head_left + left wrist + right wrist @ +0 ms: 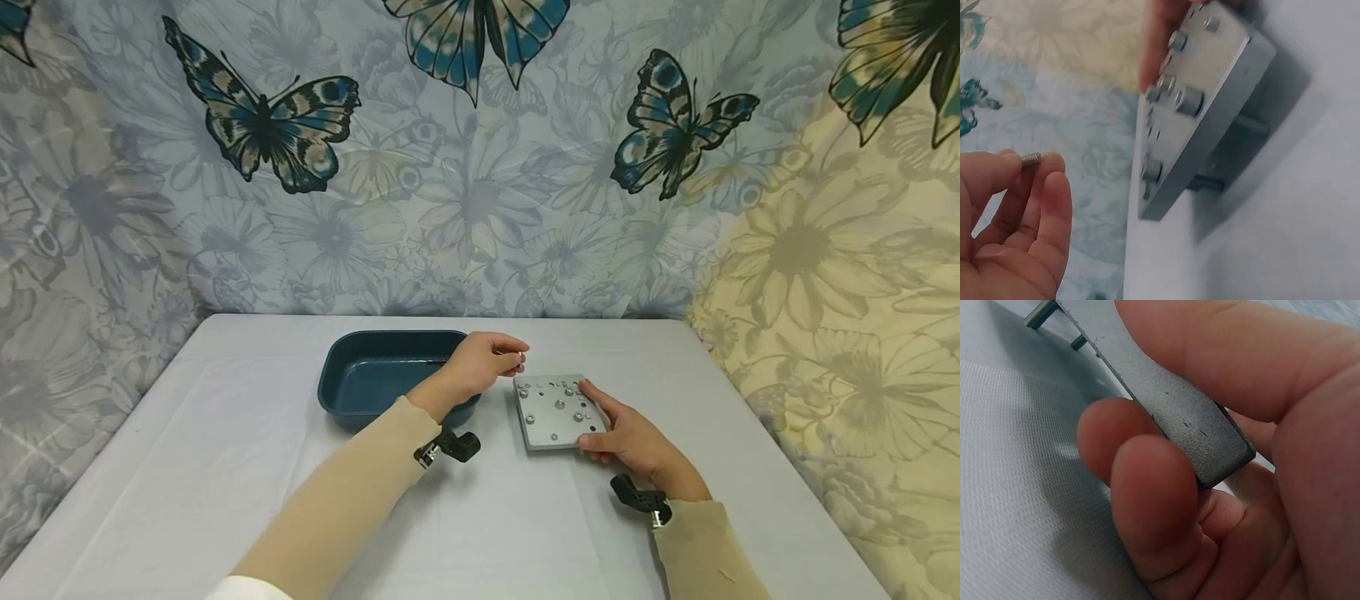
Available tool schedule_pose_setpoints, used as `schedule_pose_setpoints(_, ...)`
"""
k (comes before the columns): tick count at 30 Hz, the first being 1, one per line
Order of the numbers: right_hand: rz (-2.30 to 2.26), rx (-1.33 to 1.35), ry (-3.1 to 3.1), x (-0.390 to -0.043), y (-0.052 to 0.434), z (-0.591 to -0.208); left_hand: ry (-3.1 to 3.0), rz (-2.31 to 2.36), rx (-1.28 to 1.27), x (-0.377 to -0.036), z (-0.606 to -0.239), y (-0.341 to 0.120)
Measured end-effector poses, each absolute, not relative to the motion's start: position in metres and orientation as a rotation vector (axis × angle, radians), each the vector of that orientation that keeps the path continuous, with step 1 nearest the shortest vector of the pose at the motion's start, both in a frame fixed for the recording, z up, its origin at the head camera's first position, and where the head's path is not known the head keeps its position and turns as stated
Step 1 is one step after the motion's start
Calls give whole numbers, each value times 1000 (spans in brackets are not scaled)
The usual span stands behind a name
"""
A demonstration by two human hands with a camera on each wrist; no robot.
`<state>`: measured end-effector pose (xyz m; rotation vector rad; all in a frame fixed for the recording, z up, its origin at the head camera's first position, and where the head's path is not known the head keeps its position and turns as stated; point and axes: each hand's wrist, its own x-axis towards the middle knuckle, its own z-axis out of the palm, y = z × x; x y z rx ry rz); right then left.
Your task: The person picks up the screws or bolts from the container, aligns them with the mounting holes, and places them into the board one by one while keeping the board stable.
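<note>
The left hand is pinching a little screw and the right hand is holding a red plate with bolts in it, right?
Not quite: the plate is grey, not red, as the head view shows. The left hand does pinch a small screw, and the right hand holds the plate.

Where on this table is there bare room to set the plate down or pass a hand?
Bare cloth runs left of the tray, along the table edge, and right of the right hand. It is crowded mid-table, where the left hand pinches a screw beside the plate.
</note>
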<state>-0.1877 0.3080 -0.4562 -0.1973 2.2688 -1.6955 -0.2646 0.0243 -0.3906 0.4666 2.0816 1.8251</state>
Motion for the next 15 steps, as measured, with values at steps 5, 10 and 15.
schedule_pose_setpoints(5, -1684, -168, 2282, -188, 308, -457, 2350, 1597, 604, -258, -395, 44)
schedule_pose_setpoints(10, -1661, -169, 2299, -189, 309, -459, 2553, 1358, 684, -259, -403, 57)
schedule_pose_setpoints(15, -1667, -190, 2294, -190, 311, -460, 2616, 1268, 706, -259, -404, 63)
